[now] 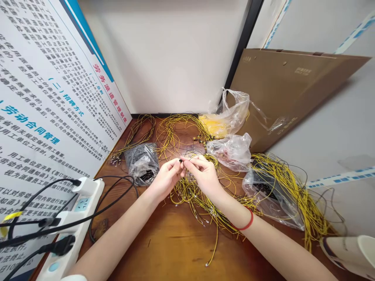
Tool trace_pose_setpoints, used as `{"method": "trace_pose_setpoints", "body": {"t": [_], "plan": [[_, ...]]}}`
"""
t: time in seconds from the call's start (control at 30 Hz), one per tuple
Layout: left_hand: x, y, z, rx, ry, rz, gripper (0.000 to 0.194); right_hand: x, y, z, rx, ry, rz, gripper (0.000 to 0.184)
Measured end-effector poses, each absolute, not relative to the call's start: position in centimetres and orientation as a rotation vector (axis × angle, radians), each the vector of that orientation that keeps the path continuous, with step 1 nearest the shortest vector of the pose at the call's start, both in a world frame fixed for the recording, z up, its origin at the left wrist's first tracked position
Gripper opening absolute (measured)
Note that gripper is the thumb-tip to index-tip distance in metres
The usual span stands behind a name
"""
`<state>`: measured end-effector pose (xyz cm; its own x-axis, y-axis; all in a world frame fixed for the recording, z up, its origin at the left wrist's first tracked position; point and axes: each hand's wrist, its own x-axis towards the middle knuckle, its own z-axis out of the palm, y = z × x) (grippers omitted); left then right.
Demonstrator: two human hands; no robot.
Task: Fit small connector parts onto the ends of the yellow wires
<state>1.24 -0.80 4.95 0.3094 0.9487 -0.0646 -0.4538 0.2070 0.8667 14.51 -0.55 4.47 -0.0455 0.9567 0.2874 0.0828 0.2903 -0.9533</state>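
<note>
In the middle of the head view my two hands meet above the table. My left hand (170, 174) is closed in a pinch on a small black piece (180, 160), whose exact kind is too small to tell. Fingertips touching close by, my right hand (202, 171) is pinched too; what lies between its fingers is hidden, though thin wires run near it. Under and around both hands spreads a loose bundle of yellow and black wires (190, 197), with small pale ends. A red band (248, 219) circles my right wrist.
Left stands a white power strip (84, 212) with black cables. Dark plastic bag (142, 162) of black parts lies left of the hands; another bag (263, 191) lies right beside yellow wires (304, 203). Clear bags (230, 150), cardboard (281, 89) and a paper cup (345, 251) surround the table (175, 249).
</note>
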Motion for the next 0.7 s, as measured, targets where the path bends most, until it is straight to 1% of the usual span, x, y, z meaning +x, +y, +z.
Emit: {"method": "trace_pose_setpoints", "body": {"t": [0.1,0.2,0.27,0.37,0.47,0.53,0.7], "plan": [[1.0,-0.8,4.8,0.904,0.742,1.018,0.045,14.9,-0.4,4.9,-0.991,-1.385,1.067,0.020],[0.6,-0.6,4.3,0.966,0.806,0.955,0.047,16.4,0.4,6.7,-0.993,-1.312,1.129,0.023],[0.4,-0.5,3.8,0.995,0.856,0.955,0.048,18.0,1.4,8.7,-0.979,-1.297,1.105,0.027],[0.3,-0.4,3.2,1.006,0.910,0.976,0.049,20.8,3.2,12.2,-0.954,-1.359,0.981,0.034],[0.3,-0.3,2.7,1.011,0.926,0.987,0.050,22.9,4.8,15.2,-0.919,-1.322,0.924,0.032],[0.3,-0.2,2.5,1.009,0.931,0.993,0.050,24.1,5.7,16.8,-0.892,-1.243,0.936,0.031],[0.3,-0.2,1.8,0.995,0.971,1.062,0.051,27.2,7.3,19.2,-0.869,-1.099,0.919,0.038]]}}
